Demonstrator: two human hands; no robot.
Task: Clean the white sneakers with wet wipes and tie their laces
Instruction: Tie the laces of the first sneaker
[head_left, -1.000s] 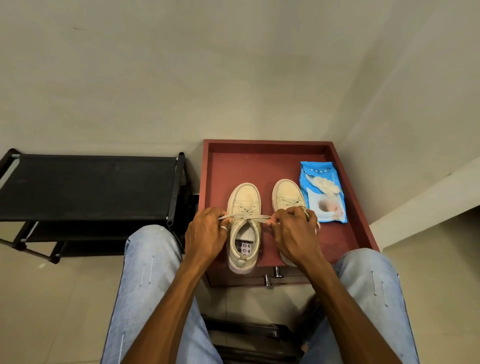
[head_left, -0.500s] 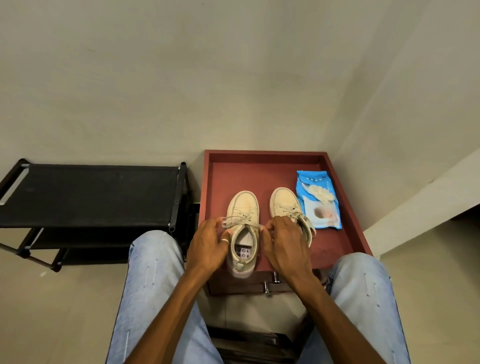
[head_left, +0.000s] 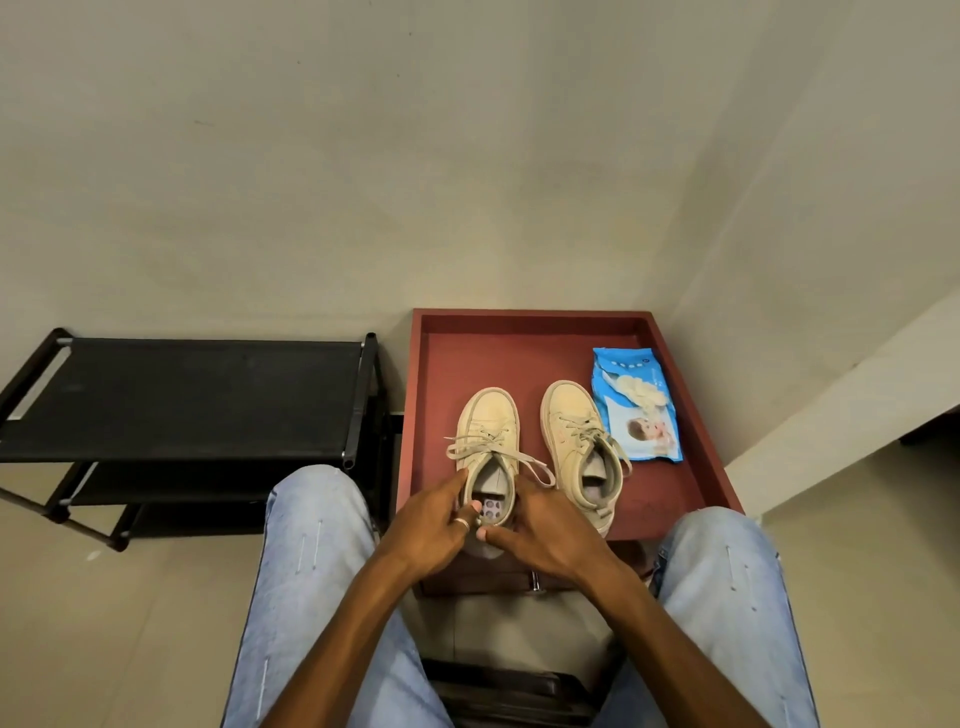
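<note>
Two cream-white sneakers stand side by side on a red tabletop (head_left: 519, 358), toes pointing away from me. The left sneaker (head_left: 491, 421) has its laces (head_left: 493, 451) lying in a loose bow across the tongue. My left hand (head_left: 428, 527) grips the left side of its heel, thumb at the collar. On the other side of the heel my right hand (head_left: 543, 530) holds on, thumb across the back. The right sneaker (head_left: 571, 431) stands untouched with its laces drooping over its side. A blue pack of wet wipes (head_left: 636, 410) lies to its right, a wipe sticking out.
A black shoe rack (head_left: 182, 395) stands to the left of the red table, against the wall. My knees in light jeans flank the table's front edge, where metal drawer handles (head_left: 535, 584) show. Walls close in behind and on the right.
Both hands have let go of the lace ends and slid back to the left sneaker's heel. The laces now lie slack in a bow on the tongue.
</note>
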